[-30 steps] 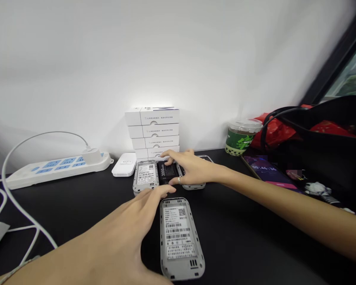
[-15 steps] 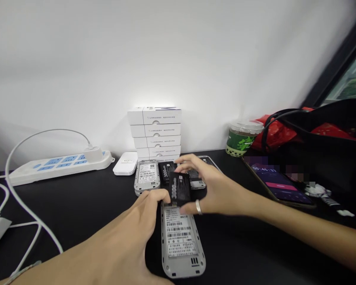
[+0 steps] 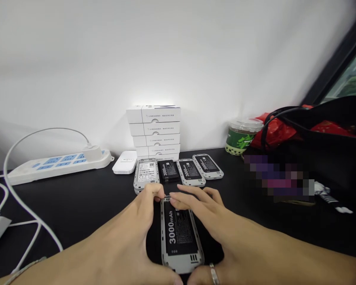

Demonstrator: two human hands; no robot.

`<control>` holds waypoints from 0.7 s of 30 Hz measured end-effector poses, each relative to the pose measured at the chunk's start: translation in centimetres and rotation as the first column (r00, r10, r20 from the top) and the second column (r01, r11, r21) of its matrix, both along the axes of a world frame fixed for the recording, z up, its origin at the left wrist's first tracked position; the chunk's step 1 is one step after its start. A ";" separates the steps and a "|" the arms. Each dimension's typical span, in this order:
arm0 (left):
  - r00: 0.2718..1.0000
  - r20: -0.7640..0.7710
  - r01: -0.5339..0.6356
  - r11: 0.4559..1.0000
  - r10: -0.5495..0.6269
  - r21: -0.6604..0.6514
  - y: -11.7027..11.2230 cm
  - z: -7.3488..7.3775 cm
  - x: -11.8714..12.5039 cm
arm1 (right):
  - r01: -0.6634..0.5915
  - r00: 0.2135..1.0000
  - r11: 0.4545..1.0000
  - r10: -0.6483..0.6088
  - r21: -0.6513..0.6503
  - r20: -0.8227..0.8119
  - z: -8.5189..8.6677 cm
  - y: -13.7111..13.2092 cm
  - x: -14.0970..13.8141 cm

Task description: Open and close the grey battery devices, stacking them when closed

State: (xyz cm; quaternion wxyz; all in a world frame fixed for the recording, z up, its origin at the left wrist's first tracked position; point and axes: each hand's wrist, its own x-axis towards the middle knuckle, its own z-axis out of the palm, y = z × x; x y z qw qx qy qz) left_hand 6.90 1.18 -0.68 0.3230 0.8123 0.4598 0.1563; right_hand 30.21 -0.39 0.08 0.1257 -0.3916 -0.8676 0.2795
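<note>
A grey device casing (image 3: 182, 261), probably a portable Wi-Fi unit, stands in front of me with its back cover off. A black 3000mAh battery (image 3: 180, 233) lies in its bay. My left hand (image 3: 139, 225) grips the casing, index finger at the far left corner and thumb by the near end. My right hand (image 3: 213, 221) has its fingers over the far end of the battery and casing, its thumb at the near end beside my left thumb. The fingers hide the battery's far edge.
Behind are an open casing (image 3: 147, 174), a loose battery pile (image 3: 168, 171), and two casings with batteries, one (image 3: 191, 172) nearer than the other (image 3: 207, 166). White boxes (image 3: 156, 128), white covers (image 3: 124, 162), a power strip (image 3: 59, 164) and a drink cup (image 3: 243, 136) stand along the wall.
The battery, held above the casing in my right hand before, now lies inside it. My right hand has come nearer, its fingers over the far end and its thumb at the near end.
</note>
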 end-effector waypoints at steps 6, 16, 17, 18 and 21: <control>1.000 0.004 -0.003 1.000 0.003 -0.011 -0.3 -0.1 -0.2 | -0.002 1.000 0.997 0.000 0.073 0.025 -0.4 0.2 -0.7; 0.989 0.084 0.100 0.973 -0.119 0.207 0.1 -0.1 -0.2 | 0.187 0.980 0.975 -0.176 0.123 -0.094 0.0 0.0 4.5; 0.992 0.061 0.092 0.974 -0.107 0.205 0.1 0.0 -0.5 | 0.198 0.980 0.969 -0.190 0.148 -0.068 0.0 0.3 5.8; 0.996 0.031 0.080 0.976 -0.088 0.200 0.2 0.1 -0.8 | 0.198 0.980 0.964 -0.193 0.176 -0.045 -0.1 0.6 6.9; 0.997 -0.066 0.044 0.984 -0.033 0.174 0.2 0.4 -1.4 | 0.182 0.983 0.954 -0.183 0.237 -0.017 -0.8 1.7 9.8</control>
